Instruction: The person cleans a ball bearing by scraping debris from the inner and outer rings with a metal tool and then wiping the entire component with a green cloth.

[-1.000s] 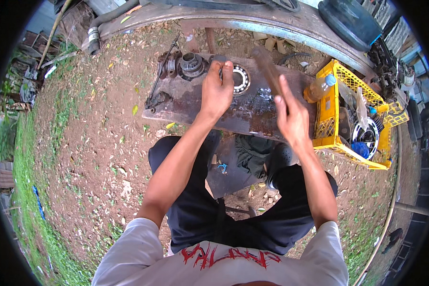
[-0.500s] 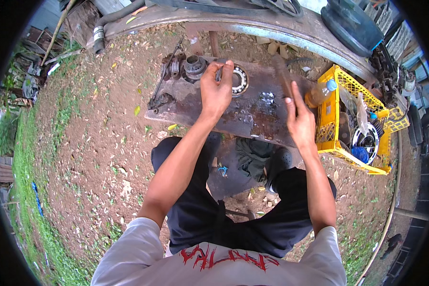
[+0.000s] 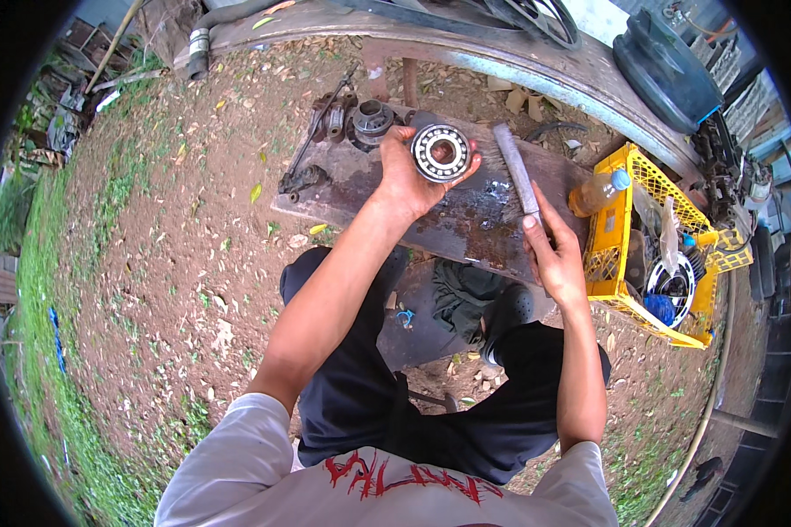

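Observation:
A round ball bearing (image 3: 423, 162) is gripped in my left hand (image 3: 405, 180), its ring of steel balls facing up. My fingers curl round its far and right edges, and something skin-coloured shows through its centre hole. My right hand (image 3: 555, 256) is closed on the near end of a long, narrow grey tool (image 3: 516, 167), which points away from me; its exact kind is not clear. Both hands are above a worn, dark-stained board (image 3: 439, 230). Beyond my left hand stands a round, stepped metal part (image 3: 373, 120).
Right of the board sits a yellow plastic crate (image 3: 623, 189) holding parts and a white ring. A capped bottle (image 3: 596, 192) of amber liquid stands by it. Metal parts and a thin rod (image 3: 318, 130) lie at the board's left end. Behind runs a bench (image 3: 466, 60) with a black container (image 3: 659, 70).
My left hand has turned and lifted the bearing, which now faces up in clear view. The grey tool, blurred before, has swung nearer, and my right hand has drawn slightly closer.

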`<state>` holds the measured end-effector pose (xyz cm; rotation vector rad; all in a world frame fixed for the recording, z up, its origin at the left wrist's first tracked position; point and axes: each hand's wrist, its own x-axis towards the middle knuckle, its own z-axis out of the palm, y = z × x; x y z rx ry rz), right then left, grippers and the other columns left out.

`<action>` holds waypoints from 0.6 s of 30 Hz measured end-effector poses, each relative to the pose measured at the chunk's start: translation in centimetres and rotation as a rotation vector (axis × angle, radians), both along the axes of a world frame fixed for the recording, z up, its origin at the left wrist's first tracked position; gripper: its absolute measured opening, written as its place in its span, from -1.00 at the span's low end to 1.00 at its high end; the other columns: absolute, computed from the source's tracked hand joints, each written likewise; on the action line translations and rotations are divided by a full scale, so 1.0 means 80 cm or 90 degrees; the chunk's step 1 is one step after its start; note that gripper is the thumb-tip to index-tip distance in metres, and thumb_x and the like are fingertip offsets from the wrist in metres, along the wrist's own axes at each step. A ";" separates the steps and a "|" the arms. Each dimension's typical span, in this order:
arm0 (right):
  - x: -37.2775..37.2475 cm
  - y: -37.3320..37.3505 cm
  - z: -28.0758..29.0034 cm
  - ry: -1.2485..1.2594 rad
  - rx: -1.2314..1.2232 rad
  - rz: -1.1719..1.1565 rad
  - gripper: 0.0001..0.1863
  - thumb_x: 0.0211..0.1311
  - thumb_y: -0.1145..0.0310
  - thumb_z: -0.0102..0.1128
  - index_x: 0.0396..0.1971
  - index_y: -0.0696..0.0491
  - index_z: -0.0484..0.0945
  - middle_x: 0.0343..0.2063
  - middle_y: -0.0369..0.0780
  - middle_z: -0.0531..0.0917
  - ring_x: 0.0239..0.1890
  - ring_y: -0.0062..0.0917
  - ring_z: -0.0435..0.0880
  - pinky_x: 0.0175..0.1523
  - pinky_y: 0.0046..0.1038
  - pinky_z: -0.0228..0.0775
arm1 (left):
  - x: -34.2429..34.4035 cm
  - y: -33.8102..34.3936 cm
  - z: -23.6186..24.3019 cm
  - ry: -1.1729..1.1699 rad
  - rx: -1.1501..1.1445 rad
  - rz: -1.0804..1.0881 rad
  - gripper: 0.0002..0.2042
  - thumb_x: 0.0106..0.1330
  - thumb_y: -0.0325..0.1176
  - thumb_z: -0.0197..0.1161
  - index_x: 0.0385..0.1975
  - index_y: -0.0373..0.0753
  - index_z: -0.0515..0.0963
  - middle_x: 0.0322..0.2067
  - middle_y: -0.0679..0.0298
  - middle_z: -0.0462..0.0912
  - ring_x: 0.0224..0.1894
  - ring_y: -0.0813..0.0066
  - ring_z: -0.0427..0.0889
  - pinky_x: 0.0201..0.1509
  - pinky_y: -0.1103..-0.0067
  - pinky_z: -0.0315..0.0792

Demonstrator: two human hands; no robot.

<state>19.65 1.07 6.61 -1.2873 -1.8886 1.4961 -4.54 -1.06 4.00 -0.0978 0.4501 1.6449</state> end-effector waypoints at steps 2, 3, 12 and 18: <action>0.005 0.003 -0.007 0.020 0.103 0.064 -0.45 0.37 0.21 0.16 0.30 0.03 0.34 0.19 -0.10 0.52 0.23 -0.46 0.46 0.31 -0.44 0.20 | 0.000 0.003 -0.005 0.093 -0.036 0.032 -0.59 0.30 -0.12 -0.14 -0.18 -0.36 0.47 -0.18 0.02 0.60 -0.09 0.12 0.60 0.13 0.06 0.48; 0.005 0.002 -0.009 0.026 0.140 0.085 -0.46 0.36 0.23 0.17 0.30 0.04 0.35 0.19 -0.10 0.52 0.24 -0.46 0.46 0.31 -0.44 0.20 | -0.001 0.003 -0.007 0.140 -0.054 0.048 -0.61 0.31 -0.14 -0.14 -0.18 -0.34 0.47 -0.19 0.04 0.61 -0.09 0.16 0.61 0.11 0.08 0.50; -0.028 -0.029 -0.028 0.071 0.402 0.093 -0.45 0.31 0.38 0.20 0.31 -0.08 0.36 -0.31 -0.05 0.60 -0.29 -0.40 0.59 -0.11 -0.38 0.43 | 0.009 0.001 -0.001 0.168 -0.011 0.001 -0.62 0.42 -0.12 -0.14 -0.12 -0.28 0.50 -0.20 0.09 0.65 -0.15 0.24 0.64 0.01 0.30 0.55; -0.053 -0.043 -0.042 0.063 0.416 0.003 -0.41 0.33 0.41 0.16 0.35 -0.15 0.31 -0.51 -0.06 0.51 -0.52 -0.34 0.48 -0.29 -0.35 0.43 | 0.024 0.002 -0.013 0.159 0.038 0.055 -0.58 0.44 -0.09 -0.18 -0.06 -0.31 0.49 -0.18 0.03 0.65 -0.11 0.21 0.65 0.07 0.32 0.53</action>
